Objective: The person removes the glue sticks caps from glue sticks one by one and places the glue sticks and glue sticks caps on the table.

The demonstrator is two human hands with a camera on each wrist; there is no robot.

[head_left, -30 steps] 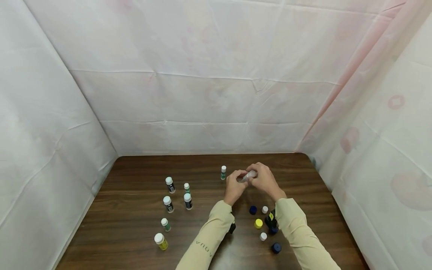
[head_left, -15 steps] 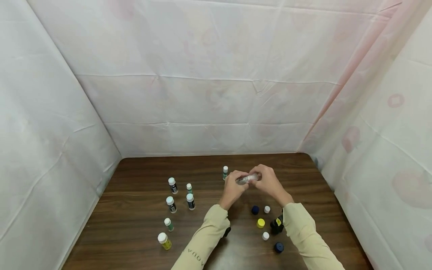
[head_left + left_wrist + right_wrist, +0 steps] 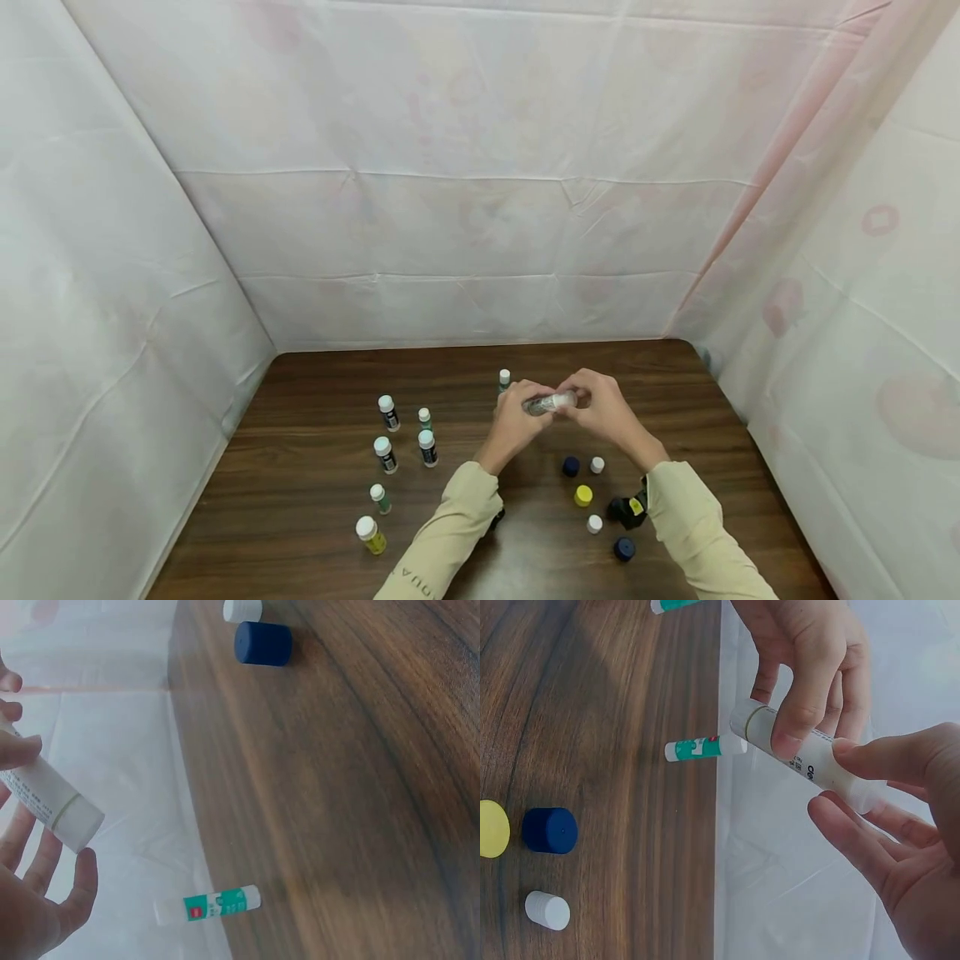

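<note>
A white glue stick [image 3: 551, 403] is held above the far part of the table, nearly level in the head view. My left hand [image 3: 517, 421] grips its body, with the thumb [image 3: 19, 750] on the printed side and the clear base end sticking out. At the other end, my right hand [image 3: 609, 408] pinches the ribbed white end [image 3: 864, 796] between thumb and fingers. Behind the left hand stands a small green-labelled glue stick [image 3: 504, 379], partly hidden in the head view; its label [image 3: 696, 748] shows fully in the right wrist view.
Several capped glue sticks stand at the left, including a dark-labelled one [image 3: 386, 455] and a yellow one [image 3: 371, 535]. Near the right forearm lie loose caps: navy [image 3: 571, 466], yellow [image 3: 583, 496], white [image 3: 595, 524] and another navy [image 3: 624, 548]. Pale cloth [image 3: 465, 250] walls the table's far side.
The glue stick has turned from a slant to nearly level, showing more of its length between the hands. Both forearms have spread slightly apart. The loose caps and standing sticks keep their arrangement.
</note>
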